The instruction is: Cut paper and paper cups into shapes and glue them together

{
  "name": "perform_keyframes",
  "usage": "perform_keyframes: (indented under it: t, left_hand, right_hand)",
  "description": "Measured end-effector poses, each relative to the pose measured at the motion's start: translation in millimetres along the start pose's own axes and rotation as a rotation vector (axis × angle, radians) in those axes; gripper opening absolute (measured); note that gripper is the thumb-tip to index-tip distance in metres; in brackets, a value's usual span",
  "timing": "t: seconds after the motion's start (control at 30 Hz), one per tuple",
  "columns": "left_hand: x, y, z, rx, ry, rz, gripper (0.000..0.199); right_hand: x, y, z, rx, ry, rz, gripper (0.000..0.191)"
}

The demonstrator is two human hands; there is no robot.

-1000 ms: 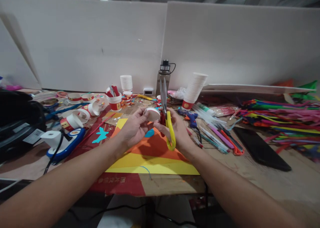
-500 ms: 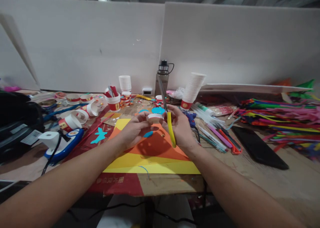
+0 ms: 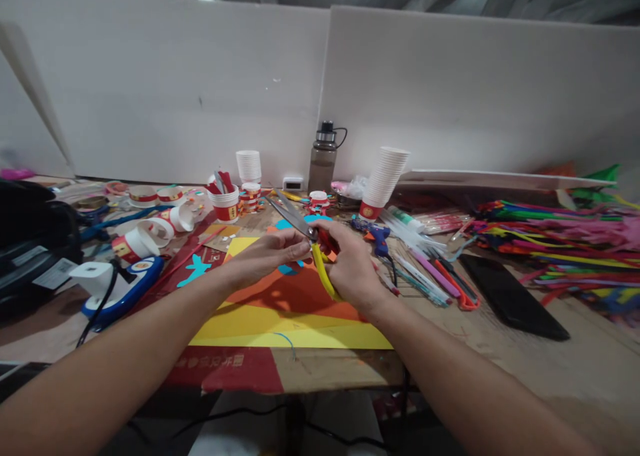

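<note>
My right hand [image 3: 353, 266] is closed around scissors with yellow handles [image 3: 324, 276], their blades apart and pointing up and left. My left hand [image 3: 273, 256] is beside the scissors with thumb and fingers pinched together; what sits between its fingertips is mostly hidden. Beneath both hands lie a sheet of orange paper [image 3: 280, 297] and a yellow sheet [image 3: 240, 333]. Blue paper pieces [image 3: 291, 268] show on the orange sheet around my fingers. A blue cut-out [image 3: 195, 270] rests to the left on red cardboard.
Left are a power strip [image 3: 123, 289], tipped paper cups [image 3: 137, 243] and a black bag [image 3: 37, 243]. Behind stand a cup of tools [image 3: 225, 206], a bottle [image 3: 323, 159] and stacked cups [image 3: 385, 176]. Right lie a glue gun [image 3: 377, 237], pens [image 3: 433, 269], a phone [image 3: 513, 296] and pipe cleaners [image 3: 560, 243].
The scissors have swung from nearly upright to leaning left, and their blades have opened. The white ring-like cup piece seen between both hands is now hidden. The view has shifted slightly.
</note>
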State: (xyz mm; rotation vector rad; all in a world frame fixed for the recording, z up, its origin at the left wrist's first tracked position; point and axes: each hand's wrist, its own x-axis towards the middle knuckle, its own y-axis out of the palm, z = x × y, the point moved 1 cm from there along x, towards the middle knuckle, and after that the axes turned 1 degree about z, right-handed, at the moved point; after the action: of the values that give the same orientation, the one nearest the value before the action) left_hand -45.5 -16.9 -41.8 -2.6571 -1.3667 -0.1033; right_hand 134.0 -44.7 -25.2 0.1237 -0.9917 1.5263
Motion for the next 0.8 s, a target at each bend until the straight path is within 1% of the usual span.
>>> perform_keyframes:
  t: [0.07, 0.13, 0.23, 0.3, 0.37, 0.43, 0.5, 0.6, 0.7, 0.8]
  left_hand:
    - [-0.4, 1.5, -2.0, 0.0, 0.001, -0.005, 0.029]
    - [0.5, 3.7, -3.2, -0.056, 0.023, -0.023, 0.023]
    - [3.5, 5.0, -2.8, -0.26, 0.081, -0.07, 0.019]
    - [5.2, 2.9, -1.9, -0.388, 0.121, -0.11, 0.02]
    - [6.0, -1.5, -1.7, -0.447, 0.156, -0.137, 0.022]
    - [6.0, -7.0, -2.4, -0.452, 0.18, -0.158, 0.024]
    - [5.7, -12.9, -4.1, -0.431, 0.211, -0.182, 0.026]
    - [5.5, -22.2, -7.9, -0.387, 0.297, -0.21, 0.03]
    - [5.5, -32.7, -12.2, -0.362, 0.365, -0.246, 0.031]
    - [4.7, -43.5, -16.7, -0.336, 0.394, -0.314, 0.03]
  right_hand:
    - [-0.1, 1.1, -2.9, 0.038, 0.019, -0.001, 0.042]
    - [0.5, 2.7, -7.1, 0.137, 0.073, -0.002, 0.046]
    - [3.3, 4.0, -10.7, 0.321, 0.173, 0.0, 0.051]
    - [5.7, 2.5, -9.1, 0.384, 0.215, -0.004, 0.052]
    - [7.4, -0.3, -5.4, 0.422, 0.25, -0.004, 0.052]
    - [7.4, -2.9, -1.9, 0.456, 0.289, 0.031, 0.051]
    - [5.4, -4.1, -0.2, 0.477, 0.322, 0.114, 0.049]
    - [1.1, -4.0, -0.1, 0.477, 0.353, 0.231, 0.044]
    - [-0.4, -4.4, 1.9, 0.474, 0.356, 0.28, 0.042]
    - [1.6, -6.6, 6.8, 0.469, 0.373, 0.31, 0.04]
